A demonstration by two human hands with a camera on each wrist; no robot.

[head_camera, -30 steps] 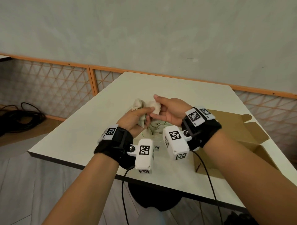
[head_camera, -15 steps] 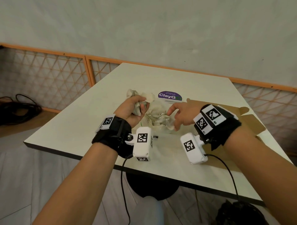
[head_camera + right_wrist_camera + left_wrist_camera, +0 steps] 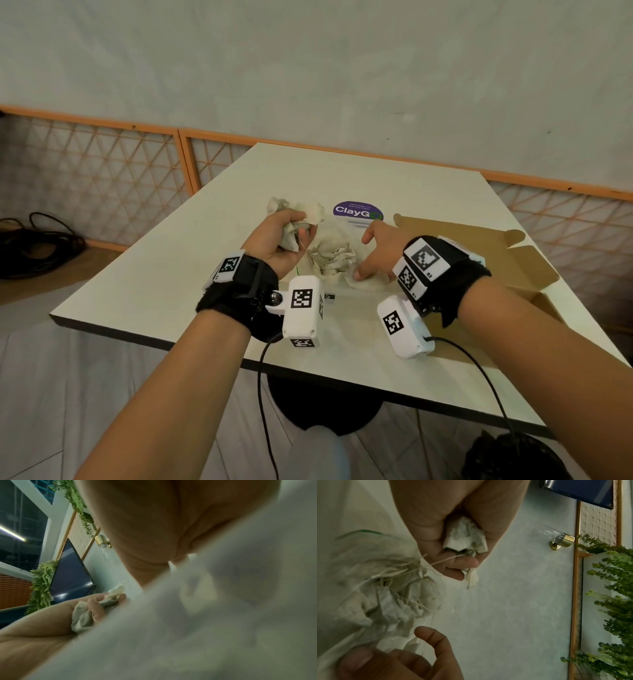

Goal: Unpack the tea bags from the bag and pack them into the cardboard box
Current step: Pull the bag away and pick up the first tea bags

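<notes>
My right hand (image 3: 378,253) is coming away from the left: a second ago the two were meeting over a wad of tea bags at frame centre, and now the right is sitting lower and further right, down on the bag (image 3: 337,255) in the middle of the table (image 3: 144,274). Its fingers are spread and only lightly bent; the thumb tip is touching the crumpled clear plastic at the bag's near edge, and I am not seeing anything pinched in it. The right wrist view is mostly blur, so I cannot tell more about that contact.

My left hand (image 3: 279,240) is hardly shifting. It is staying raised just left of the bag, fingers curled around a bunch of tea bags (image 3: 303,214) that are poking out above the fist. In the left wrist view the wad (image 3: 465,536) is wedged in the fist and a string (image 3: 444,561) is running from it back into the tangle of strings and tea bags inside the bag (image 3: 385,588) at lower left.

So I am reading this as a handover finished: the left is stockpiling what is already out while the right is going back in for more. The box (image 3: 479,246) is lying open at the right of the head frame, behind my right wrist, and I cannot see any tea bags in it. Most of the job is probably ahead. That trailing string could drag others out when I am lifting the bunch toward the box.
</notes>
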